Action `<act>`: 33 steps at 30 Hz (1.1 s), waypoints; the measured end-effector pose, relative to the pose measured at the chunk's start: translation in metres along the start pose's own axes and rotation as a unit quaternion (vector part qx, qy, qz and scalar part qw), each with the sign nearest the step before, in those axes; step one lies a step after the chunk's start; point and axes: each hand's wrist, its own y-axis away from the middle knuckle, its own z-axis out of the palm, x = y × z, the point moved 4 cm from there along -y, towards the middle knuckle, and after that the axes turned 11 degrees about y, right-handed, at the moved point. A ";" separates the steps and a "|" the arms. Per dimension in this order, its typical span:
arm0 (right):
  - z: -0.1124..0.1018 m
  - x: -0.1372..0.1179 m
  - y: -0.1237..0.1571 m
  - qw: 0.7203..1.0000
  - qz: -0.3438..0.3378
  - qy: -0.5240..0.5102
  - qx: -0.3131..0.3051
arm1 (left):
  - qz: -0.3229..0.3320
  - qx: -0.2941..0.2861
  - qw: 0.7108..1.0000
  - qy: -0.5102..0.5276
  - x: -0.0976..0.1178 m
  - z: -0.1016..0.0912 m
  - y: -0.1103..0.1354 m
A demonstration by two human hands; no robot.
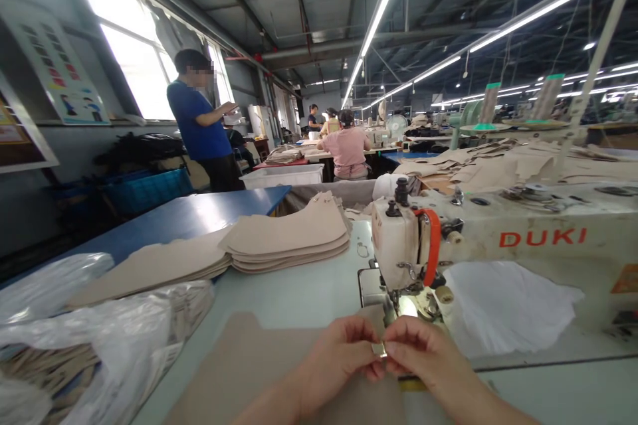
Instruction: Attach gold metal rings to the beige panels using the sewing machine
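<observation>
Close in front of the sewing machine's needle area, my left hand (343,348) and my right hand (423,348) meet with fingertips pinched together. Between them is a small shiny metal piece (379,349), gripped from both sides; its exact kind is too small to make out. Under my hands lies a flat beige fabric panel (259,358) on the pale green tabletop. The white sewing machine (438,232), with a red strip on its head, stands just beyond, its lamp lit by the needle.
Stacked beige panels (289,239) lie left of the machine. Clear plastic bags (124,339) with beige pieces sit at the near left. A white cloth (508,305) rests against the machine. Beyond are a blue table (199,212), a standing person (199,119) and a seated person (346,146).
</observation>
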 end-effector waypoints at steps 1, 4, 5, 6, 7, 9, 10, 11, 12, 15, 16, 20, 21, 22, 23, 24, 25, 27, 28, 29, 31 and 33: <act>0.001 -0.001 0.001 0.999 -0.023 0.025 -0.006 | 0.007 0.002 1.000 -0.025 0.000 -0.001 0.000; 0.005 -0.003 0.004 0.994 -0.081 0.070 -0.007 | 0.032 0.031 0.995 -0.087 -0.001 -0.003 0.001; 0.006 -0.003 0.004 0.993 -0.088 0.079 -0.008 | 0.041 0.042 0.992 -0.109 -0.001 -0.004 0.001; 0.007 -0.001 0.004 0.992 -0.089 0.088 -0.007 | 0.049 0.051 0.989 -0.131 -0.002 -0.005 0.002; 0.007 0.000 0.003 0.992 -0.085 0.097 -0.007 | 0.056 0.059 0.985 -0.151 -0.002 -0.006 0.002; 0.005 0.005 0.002 0.991 -0.069 0.112 -0.006 | 0.069 0.072 0.978 -0.183 -0.003 -0.008 0.002; 0.003 0.007 0.001 0.991 -0.062 0.118 -0.004 | 0.074 0.079 0.976 -0.190 -0.004 -0.010 0.002; 0.001 0.008 0.000 0.990 -0.058 0.127 -0.003 | 0.077 0.085 0.975 -0.189 -0.006 -0.012 0.002; -0.001 0.009 0.000 0.988 -0.057 0.141 0.000 | 0.079 0.090 0.977 -0.179 -0.008 -0.014 0.001; -0.006 0.012 -0.002 0.980 -0.062 0.190 0.013 | 0.084 0.088 0.987 -0.106 -0.015 -0.019 -0.003; -0.007 0.013 -0.003 0.978 -0.063 0.197 0.015 | 0.085 0.085 0.989 -0.083 -0.016 -0.020 -0.005; -0.007 0.017 -0.006 0.985 -0.063 0.162 0.013 | 0.077 0.071 0.994 0.005 -0.016 -0.014 -0.007; -0.007 0.018 -0.007 0.986 -0.063 0.152 0.019 | 0.076 0.070 0.994 0.026 -0.014 -0.012 -0.006; -0.008 0.018 -0.007 0.987 -0.064 0.145 0.030 | 0.076 0.071 0.994 0.043 -0.012 -0.010 -0.006; -0.008 0.019 -0.007 0.987 -0.064 0.144 0.040 | 0.076 0.075 0.993 0.054 -0.010 -0.009 -0.005; -0.008 0.019 -0.007 0.986 -0.066 0.147 0.048 | 0.079 0.081 0.992 0.056 -0.009 -0.008 -0.004; -0.009 0.019 -0.006 0.984 -0.067 0.155 0.052 | 0.082 0.088 0.991 0.054 -0.007 -0.008 -0.003; -0.009 0.018 -0.005 0.979 -0.074 0.181 0.055 | 0.085 0.093 0.991 0.048 -0.005 -0.007 -0.002; -0.009 0.017 -0.005 0.975 -0.078 0.198 0.061 | 0.083 0.091 0.991 0.047 -0.004 -0.008 -0.002; -0.009 0.015 -0.004 0.971 -0.083 0.214 0.072 | 0.079 0.085 0.992 0.048 -0.004 -0.008 -0.002; -0.009 0.009 -0.001 0.963 -0.087 0.235 0.097 | 0.068 0.062 0.994 0.054 -0.005 -0.009 -0.003; -0.007 0.003 0.001 0.962 -0.085 0.234 0.110 | 0.069 0.038 0.996 0.051 -0.006 -0.010 -0.004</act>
